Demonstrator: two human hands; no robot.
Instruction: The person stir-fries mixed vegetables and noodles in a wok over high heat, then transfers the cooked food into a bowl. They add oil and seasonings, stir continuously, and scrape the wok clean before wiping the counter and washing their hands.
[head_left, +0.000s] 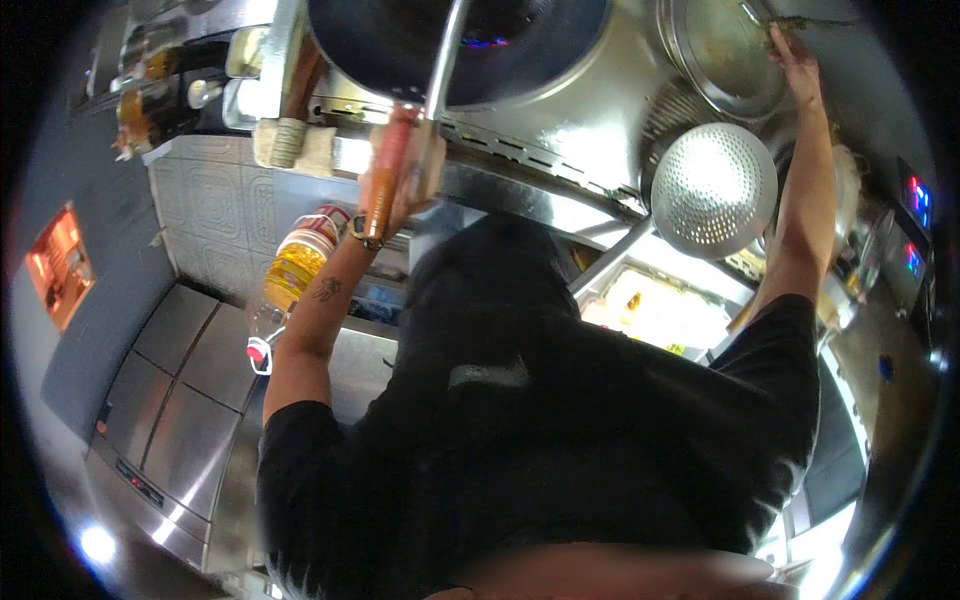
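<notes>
My left hand (426, 169), blurred, is closed around an orange-red handle (382, 184) that bears writing. The handle runs up to the near rim of a dark wok (360, 52). Along the same hand lies a metal rod (448, 56), like a ladle's handle, which crosses over the wok; its far end is out of view. My right hand (801, 67) reaches to the far right. Its fingertips are at the rim of a round metal basin (724, 56), beside a thin dark object (814, 22). Whether they grip it is unclear.
A perforated strainer ladle (714, 187) lies below the basin, near a light-filled tray (660, 304). At left, an oil bottle (292, 274) stands by my forearm. A cloth-wrapped handle (289, 142) and sauce bottles (154, 109) are farther left.
</notes>
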